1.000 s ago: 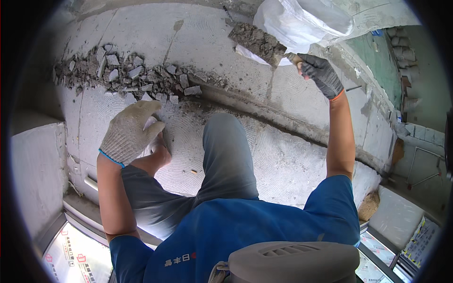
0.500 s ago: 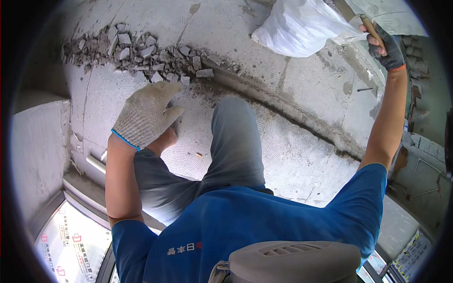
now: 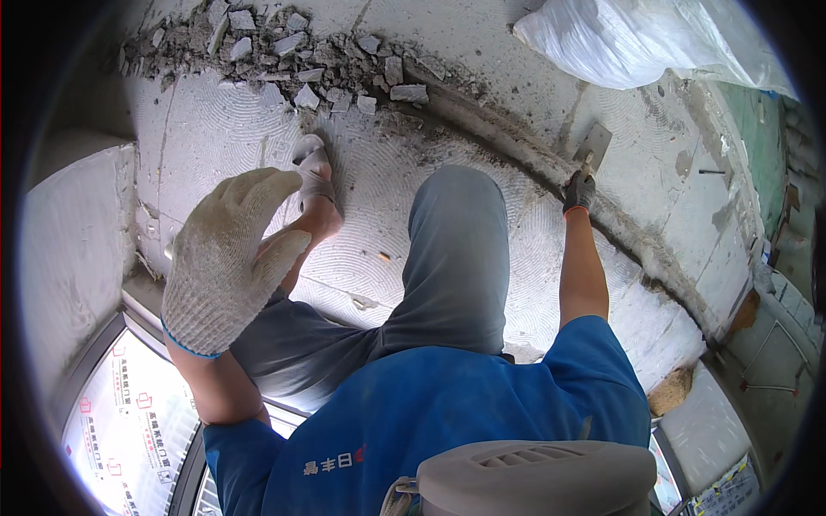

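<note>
My right hand (image 3: 579,191), in a dark fingerless glove with an orange cuff, is closed round the handle of a trowel (image 3: 595,142). Its flat rectangular grey blade lies at the far edge of a channel (image 3: 495,138) cut across the concrete floor. My left hand (image 3: 232,249), in a pale knitted glove with a blue cuff, hangs in the air above my bent left leg. Its fingers are curved and apart from the thumb, with nothing held in them.
Broken concrete rubble (image 3: 284,52) is heaped at the channel's far left end. A white woven sack (image 3: 637,39) stands at the back right. A thin dark rod (image 3: 711,172) lies on the scored floor (image 3: 370,215). A low wall block (image 3: 77,224) stands at the left.
My right hand has swung in from the far right, bringing the trowel down to the channel. My left hand is lifted closer. The view has shifted, so rubble and sack sit higher.
</note>
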`<state>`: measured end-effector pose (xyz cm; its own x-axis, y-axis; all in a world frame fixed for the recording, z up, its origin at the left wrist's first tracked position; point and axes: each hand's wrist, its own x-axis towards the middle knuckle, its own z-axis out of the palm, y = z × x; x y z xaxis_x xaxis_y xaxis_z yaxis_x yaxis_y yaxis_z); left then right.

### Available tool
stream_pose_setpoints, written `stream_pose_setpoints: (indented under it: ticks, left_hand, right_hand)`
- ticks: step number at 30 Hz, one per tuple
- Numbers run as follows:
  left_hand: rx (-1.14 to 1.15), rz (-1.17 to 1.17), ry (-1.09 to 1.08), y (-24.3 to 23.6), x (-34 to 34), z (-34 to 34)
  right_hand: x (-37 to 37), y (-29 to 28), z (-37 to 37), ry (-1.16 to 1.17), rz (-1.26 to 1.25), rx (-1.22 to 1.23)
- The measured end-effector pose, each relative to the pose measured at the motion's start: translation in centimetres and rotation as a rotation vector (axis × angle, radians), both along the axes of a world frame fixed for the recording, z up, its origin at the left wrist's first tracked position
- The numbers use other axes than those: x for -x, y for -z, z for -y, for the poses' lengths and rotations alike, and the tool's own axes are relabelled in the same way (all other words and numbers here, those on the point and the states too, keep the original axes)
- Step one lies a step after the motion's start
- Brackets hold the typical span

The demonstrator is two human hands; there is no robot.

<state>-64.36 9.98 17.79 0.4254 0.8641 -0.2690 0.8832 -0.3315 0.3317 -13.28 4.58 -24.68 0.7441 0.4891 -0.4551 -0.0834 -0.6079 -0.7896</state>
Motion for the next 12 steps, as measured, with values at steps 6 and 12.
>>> stream_pose_setpoints:
  ticks: [6, 12]
  left_hand:
    - [0.022, -0.076, -0.009, 1.0, 1.0, 1.4]
    - [0.055, -0.099, -0.031, 1.4, 2.2, 2.0]
  right_hand:
    - [7.2, 5.8, -6.1, -0.497, 0.480, 0.049]
    - [20.5, 3.0, -10.4, -0.878, 0.488, 0.149]
